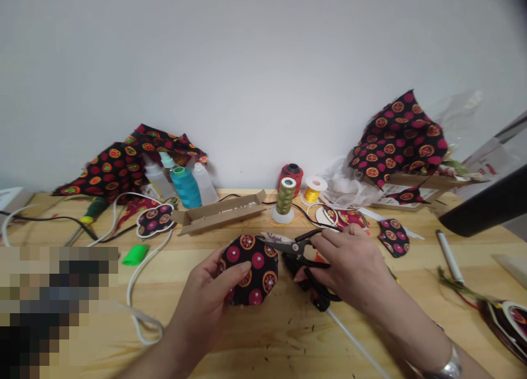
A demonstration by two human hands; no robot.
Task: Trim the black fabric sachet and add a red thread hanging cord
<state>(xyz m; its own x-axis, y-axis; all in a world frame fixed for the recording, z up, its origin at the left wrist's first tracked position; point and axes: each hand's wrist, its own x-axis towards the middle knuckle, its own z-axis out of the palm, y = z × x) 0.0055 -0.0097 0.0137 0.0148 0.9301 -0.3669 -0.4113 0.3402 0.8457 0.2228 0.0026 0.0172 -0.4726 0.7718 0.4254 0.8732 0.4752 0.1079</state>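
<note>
My left hand (218, 283) pinches a round fabric-covered piece (249, 270), black with magenta and orange printed circles, thumb on its face. In my right hand (343, 264) is a pair of scissors (295, 247) with black handles. Their blades point left and reach the upper right edge of the fabric piece; whether they cut into it I cannot tell. Below the scissors lies a glue gun (320, 301), mostly hidden by my right hand, with a clear glue stick (354, 340) running toward the front edge.
Behind stand a long cardboard box (222, 214), a green thread spool (285, 198), a red one (291, 176), a yellow one (314, 191) and a blue cone (186, 187). A white cable (130, 286) loops at left near a green cap (135, 255). Printed cloth (399, 137) sits back right.
</note>
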